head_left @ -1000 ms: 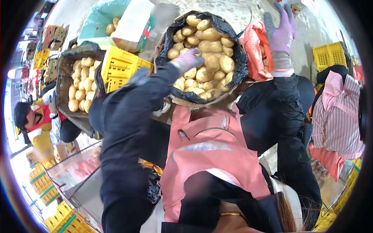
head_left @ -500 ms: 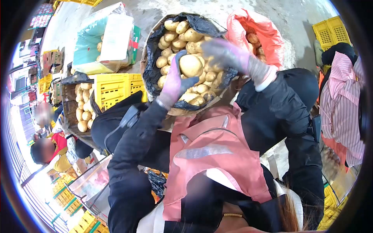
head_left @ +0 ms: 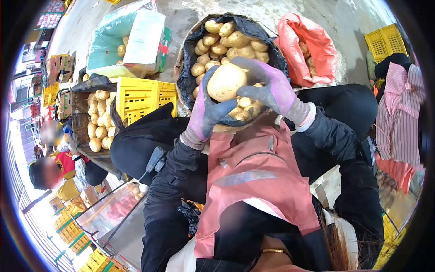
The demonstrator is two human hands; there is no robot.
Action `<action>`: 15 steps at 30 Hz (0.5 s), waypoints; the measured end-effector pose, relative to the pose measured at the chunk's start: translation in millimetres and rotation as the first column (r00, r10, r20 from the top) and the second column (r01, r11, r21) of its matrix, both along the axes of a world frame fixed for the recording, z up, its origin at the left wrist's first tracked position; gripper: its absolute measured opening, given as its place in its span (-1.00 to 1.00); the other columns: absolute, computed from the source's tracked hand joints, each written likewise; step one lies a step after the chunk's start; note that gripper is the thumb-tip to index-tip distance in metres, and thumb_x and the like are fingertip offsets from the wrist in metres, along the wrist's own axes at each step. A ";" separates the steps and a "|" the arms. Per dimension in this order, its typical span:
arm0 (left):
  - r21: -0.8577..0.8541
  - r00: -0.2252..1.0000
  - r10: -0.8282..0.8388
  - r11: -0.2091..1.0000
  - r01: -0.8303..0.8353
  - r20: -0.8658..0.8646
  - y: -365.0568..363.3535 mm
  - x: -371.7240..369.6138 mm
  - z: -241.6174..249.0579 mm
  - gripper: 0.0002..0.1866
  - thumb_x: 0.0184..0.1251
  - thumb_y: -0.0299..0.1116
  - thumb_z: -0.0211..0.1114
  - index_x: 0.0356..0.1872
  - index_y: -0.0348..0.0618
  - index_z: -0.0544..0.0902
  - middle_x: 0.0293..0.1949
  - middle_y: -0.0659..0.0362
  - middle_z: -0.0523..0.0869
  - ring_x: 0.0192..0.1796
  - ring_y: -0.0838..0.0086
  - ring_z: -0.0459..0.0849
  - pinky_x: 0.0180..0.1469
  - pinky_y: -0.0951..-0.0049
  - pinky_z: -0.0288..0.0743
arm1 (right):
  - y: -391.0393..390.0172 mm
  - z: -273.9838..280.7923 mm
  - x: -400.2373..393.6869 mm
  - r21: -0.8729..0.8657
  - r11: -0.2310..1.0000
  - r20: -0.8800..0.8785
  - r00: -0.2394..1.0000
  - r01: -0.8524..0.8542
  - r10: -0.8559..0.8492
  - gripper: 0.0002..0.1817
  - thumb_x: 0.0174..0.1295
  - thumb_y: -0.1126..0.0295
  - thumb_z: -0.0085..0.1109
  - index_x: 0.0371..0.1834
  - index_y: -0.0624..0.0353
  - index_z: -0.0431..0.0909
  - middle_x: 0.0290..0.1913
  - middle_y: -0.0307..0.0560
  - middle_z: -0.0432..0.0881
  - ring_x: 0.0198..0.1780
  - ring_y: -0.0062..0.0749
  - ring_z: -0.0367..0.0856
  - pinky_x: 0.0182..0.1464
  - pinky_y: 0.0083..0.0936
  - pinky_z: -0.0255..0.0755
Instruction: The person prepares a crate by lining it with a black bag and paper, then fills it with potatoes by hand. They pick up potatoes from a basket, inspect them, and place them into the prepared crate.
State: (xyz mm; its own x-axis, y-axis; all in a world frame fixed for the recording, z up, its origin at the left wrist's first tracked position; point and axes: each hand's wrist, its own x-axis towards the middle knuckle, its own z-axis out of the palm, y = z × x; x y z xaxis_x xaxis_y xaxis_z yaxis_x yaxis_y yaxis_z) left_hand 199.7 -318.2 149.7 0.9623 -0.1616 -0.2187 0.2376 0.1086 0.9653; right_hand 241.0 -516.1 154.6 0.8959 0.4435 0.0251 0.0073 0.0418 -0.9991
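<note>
A large pale potato [head_left: 226, 82] is held up between both hands, above a basket lined with black plastic [head_left: 185, 75] and full of potatoes [head_left: 240, 40]. My left hand [head_left: 209, 106], in a purple and grey glove, cups the potato from the left and below. From the right, my right hand [head_left: 272, 86], gloved the same way, closes its fingers on the potato's other side. Part of the heap beneath is hidden by the hands and the held potato.
A red sack [head_left: 324, 61] with potatoes stands right of the basket. To the left are a yellow crate [head_left: 136, 102], a second lined basket of potatoes [head_left: 81, 122] and a teal-lined box [head_left: 105, 50]. A person [head_left: 68, 170] sits at far left; striped clothing [head_left: 398, 118] shows at right.
My right hand has come in from over the red sack and now grips the potato with the left. The potato has risen closer to me. The view has shifted slightly.
</note>
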 end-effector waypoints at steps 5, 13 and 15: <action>-0.205 0.968 0.237 0.946 -0.250 -0.086 21.3 -12.1 -4.4 -0.21 0.13 -0.51 0.41 0.41 -0.25 0.24 0.23 0.07 0.50 0.19 0.39 0.56 0.19 0.39 0.53 | -1.0 -18.9 10.6 -0.107 0.981 0.245 0.960 0.162 -0.132 -0.82 0.24 0.61 0.20 -0.11 0.28 0.65 -0.14 -0.16 0.73 -0.06 -0.50 0.66 0.10 -0.53 0.50; -0.846 0.774 0.606 0.499 -0.190 0.184 175.2 35.5 62.0 -0.54 0.54 -0.29 0.09 0.30 -0.39 0.32 0.30 -0.03 0.48 0.28 0.27 0.50 0.41 0.30 0.34 | -26.5 24.9 45.1 0.207 0.931 0.139 0.933 0.300 -0.331 -0.76 0.43 0.50 0.02 0.06 0.35 0.57 -0.04 -0.13 0.68 0.01 -0.53 0.61 0.14 -0.56 0.46; -0.238 0.706 0.530 0.846 -0.477 0.470 120.4 78.8 27.5 -0.49 0.52 -0.23 0.08 0.31 -0.39 0.30 0.30 -0.05 0.48 0.24 0.24 0.53 0.41 0.23 0.35 | -44.5 31.1 58.9 0.295 0.906 0.187 0.912 0.304 -0.366 -0.73 0.45 0.48 0.00 0.12 0.35 0.53 -0.02 -0.07 0.68 -0.01 -0.48 0.64 0.12 -0.56 0.49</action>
